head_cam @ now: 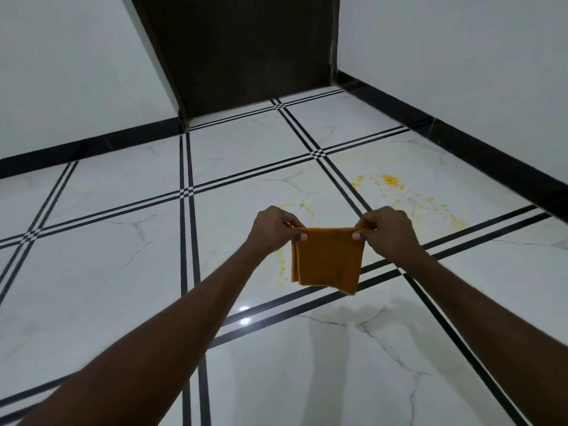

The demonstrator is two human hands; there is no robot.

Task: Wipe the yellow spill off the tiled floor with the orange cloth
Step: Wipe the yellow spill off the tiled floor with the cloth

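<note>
The left hand (275, 230) is curled at the upper left corner of the orange cloth (327, 261), pinching that corner between thumb and fingers. The cloth hangs folded between the two hands, its top edge stretched nearly level from one to the other and its lower corners hanging free above the tiled floor (123, 272), not touching it. The right hand (388, 232) pinches the upper right corner in the same manner, thumb toward the person and fingers curled behind the fabric. Both forearms reach forward from the lower corners of the view.

The yellow spill (392, 181) lies on the floor in scattered flecks and smears: a faint streak just beyond the left hand, a few spots below that hand beside the cloth's left edge, and the thickest patch beyond and to the right of the right hand. Farther ahead of the hands a dark door (246, 50) stands between white walls (461, 63).
</note>
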